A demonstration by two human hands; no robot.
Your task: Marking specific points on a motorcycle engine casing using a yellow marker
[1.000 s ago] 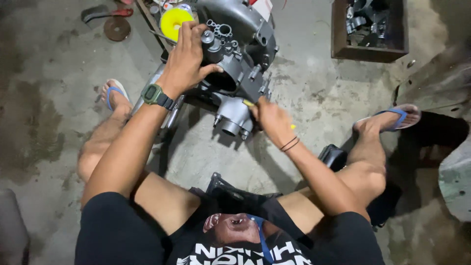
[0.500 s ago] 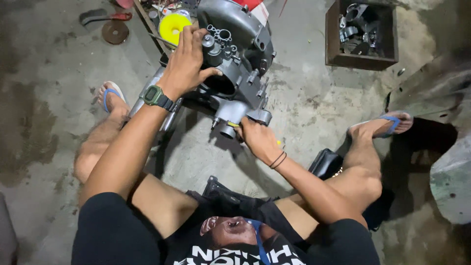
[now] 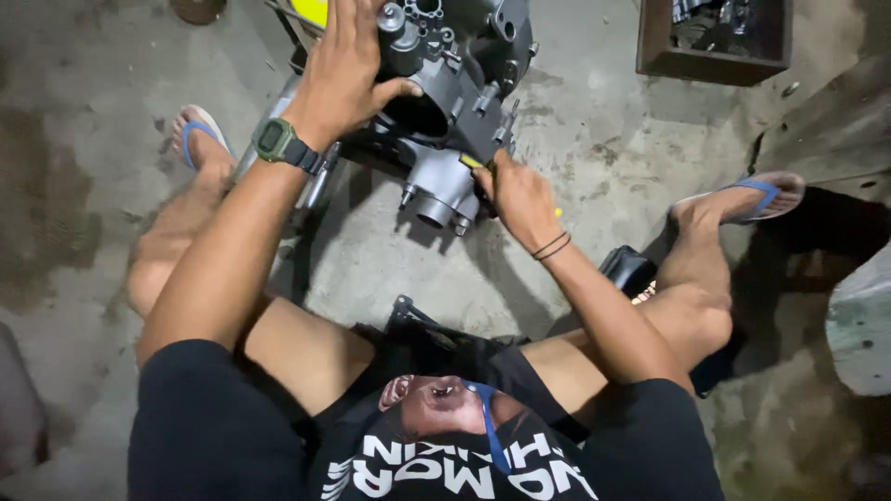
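My left hand (image 3: 348,79) lies spread flat atop the engine (image 3: 455,102) on the floor between my feet; my right hand (image 3: 518,190) below clenches a yellow-handled tool (image 3: 473,162) against it.

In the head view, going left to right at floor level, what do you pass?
Left foot in a blue-strapped sandal → green wristwatch → left hand on the grey engine casing → right hand gripping a yellow-handled tool → wooden box → right sandal.
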